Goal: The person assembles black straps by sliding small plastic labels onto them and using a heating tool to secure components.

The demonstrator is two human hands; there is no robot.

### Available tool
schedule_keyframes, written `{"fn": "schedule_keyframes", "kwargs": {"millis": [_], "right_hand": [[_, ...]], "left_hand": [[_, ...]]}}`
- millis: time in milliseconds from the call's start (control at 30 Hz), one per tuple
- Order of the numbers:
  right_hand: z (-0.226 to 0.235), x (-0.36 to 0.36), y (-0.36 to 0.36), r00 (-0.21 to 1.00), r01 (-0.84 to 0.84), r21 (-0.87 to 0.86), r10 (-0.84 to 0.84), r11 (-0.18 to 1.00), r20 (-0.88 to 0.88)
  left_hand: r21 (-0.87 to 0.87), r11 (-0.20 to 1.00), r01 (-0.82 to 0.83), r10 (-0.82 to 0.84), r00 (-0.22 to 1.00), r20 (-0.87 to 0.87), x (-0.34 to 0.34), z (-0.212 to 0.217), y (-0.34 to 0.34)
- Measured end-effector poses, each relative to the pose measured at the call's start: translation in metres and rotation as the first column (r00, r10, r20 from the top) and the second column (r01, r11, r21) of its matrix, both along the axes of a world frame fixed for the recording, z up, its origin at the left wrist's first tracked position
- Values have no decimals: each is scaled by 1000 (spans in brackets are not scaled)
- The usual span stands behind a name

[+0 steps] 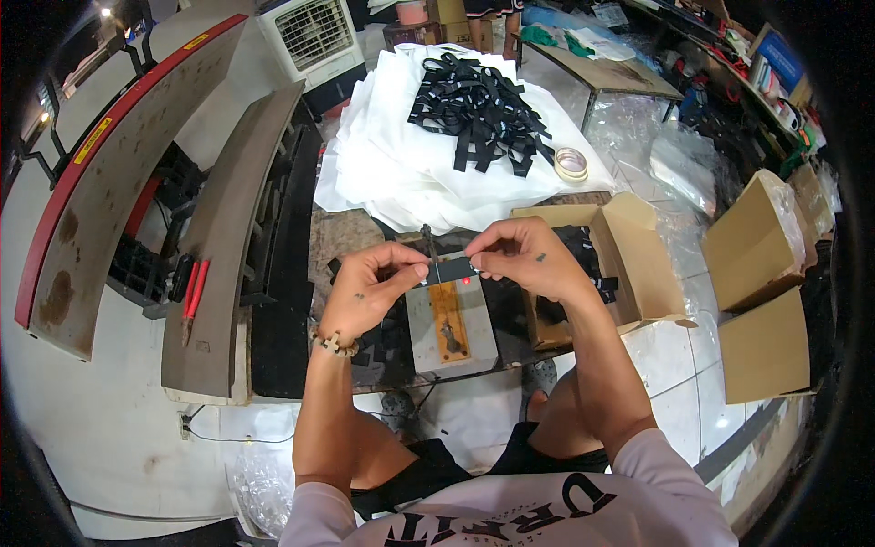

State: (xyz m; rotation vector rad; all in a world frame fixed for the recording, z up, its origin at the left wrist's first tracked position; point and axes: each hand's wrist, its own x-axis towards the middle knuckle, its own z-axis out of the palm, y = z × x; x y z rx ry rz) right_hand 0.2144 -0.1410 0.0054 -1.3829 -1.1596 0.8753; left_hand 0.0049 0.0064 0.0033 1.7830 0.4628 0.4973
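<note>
A short black strap (pixel 453 270) is stretched level between my hands. My left hand (pixel 363 290), with a beaded bracelet at its wrist, pinches the left end between thumb and fingertips. At the other end, my right hand (pixel 536 260) pinches the strap in the same way. Right at the strap, near my left fingertips, stands a thin upright metal part (pixel 430 244). Below lies a pale box-shaped device (pixel 481 345) with an orange-brown strip (pixel 448 328) on top and a small red light. Whether the strap touches the metal part, I cannot tell.
Beyond my hands, a heap of black straps (pixel 478 114) and a tape roll (pixel 571 164) rest on stacked white sheets (pixel 369 150). An open cardboard box (pixel 643 260) holding black pieces stands at right. Red-handled pliers (pixel 195 294) lie on the large machine (pixel 214 237) at left.
</note>
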Motion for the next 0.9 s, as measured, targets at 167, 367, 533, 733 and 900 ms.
{"fn": "schedule_keyframes", "kwargs": {"millis": [167, 367, 533, 733, 900], "right_hand": [[-2, 0, 1, 1000, -16, 3, 16, 1000, -21], [-3, 1, 1, 1000, -18, -9, 18, 1000, -21], [-5, 1, 3, 1000, -13, -36, 13, 999, -1], [-7, 2, 3, 999, -30, -30, 29, 999, -36], [-8, 5, 2, 1000, -18, -39, 18, 999, -9]], "left_hand": [[62, 998, -12, 14, 1000, -20, -1, -2, 2], [50, 999, -9, 11, 999, -34, 0, 0, 1], [66, 998, -7, 9, 999, -38, 0, -1, 2], [67, 998, -7, 10, 999, -44, 0, 0, 1], [66, 998, -2, 4, 1000, -29, 3, -1, 1]]}}
